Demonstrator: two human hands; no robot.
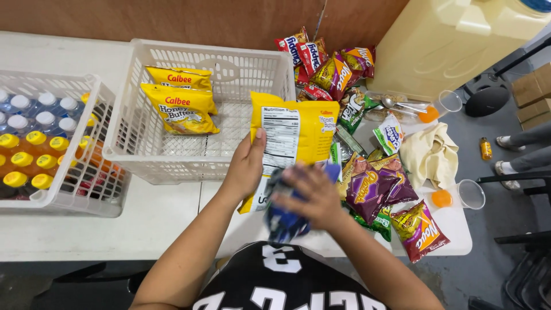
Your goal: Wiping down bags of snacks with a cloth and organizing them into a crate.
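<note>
Yellow snack bag [298, 129] pinched by left hand [245, 166]; right hand [310, 192] clutches a blurred blue packet [284, 221].
Both look light, crinkly, slippery and crushable; edge seams seem the safest grip.

1. We see a white basket [143, 155] holding two yellow snack bags [181, 100].
2. At the far left, a second basket [86, 189] is packed with capped bottles [34, 143].
3. A heap of mixed snack packets [333, 69] lies at the table's right, beside two clear plastic cups [459, 195] and a cream cloth [430, 155].
</note>
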